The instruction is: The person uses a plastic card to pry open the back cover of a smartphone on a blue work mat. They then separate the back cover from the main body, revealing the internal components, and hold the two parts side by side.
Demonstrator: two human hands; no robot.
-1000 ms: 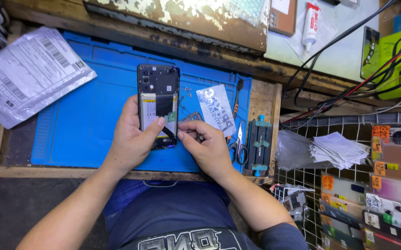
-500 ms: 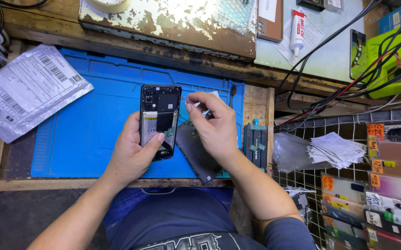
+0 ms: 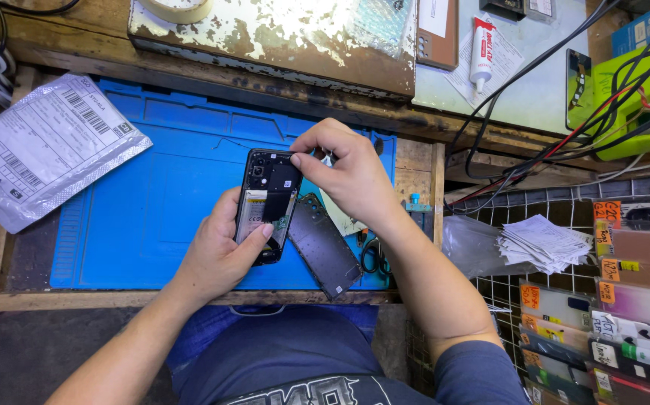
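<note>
Head view: left hand [image 3: 220, 251] grips the opened phone [image 3: 266, 202] tilted up, baring its insides; right hand [image 3: 351, 176] pinches something small at its far edge; back cover [image 3: 325, 246] lies beside on the blue mat [image 3: 152, 187].

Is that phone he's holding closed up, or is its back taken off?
Open. The phone in the left hand shows bare inner parts, with no back cover on. A dark cover panel lies beside it on the blue mat.

1 head-worn camera looks steeply down from close above the worktop [image 3: 415, 161], facing away from the person, lap at the near edge.
</note>
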